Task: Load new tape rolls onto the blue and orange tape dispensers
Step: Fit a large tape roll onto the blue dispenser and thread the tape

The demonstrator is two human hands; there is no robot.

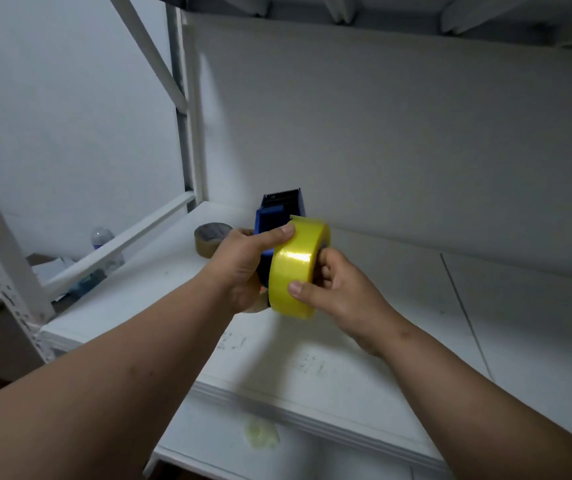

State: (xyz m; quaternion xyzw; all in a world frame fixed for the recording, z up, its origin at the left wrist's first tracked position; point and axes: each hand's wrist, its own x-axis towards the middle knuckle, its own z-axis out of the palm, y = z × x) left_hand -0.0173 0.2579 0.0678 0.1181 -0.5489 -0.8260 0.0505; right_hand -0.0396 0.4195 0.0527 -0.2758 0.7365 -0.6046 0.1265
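Above white shelf (364, 368), mid-air: left hand (243, 268) wraps blue dispenser (279, 216), thumb lying on yellow roll (298, 268). Right hand (340, 289) pinches roll, thumb on outer face, fingers curled at far side. Roll sits beside dispenser frame; whether on hub, cannot tell. Roll looks light, stiff, glossy, likely slick; better held by rim and core. Serrated blade on top: keep fingers low. Brown roll (210, 237) lies behind.
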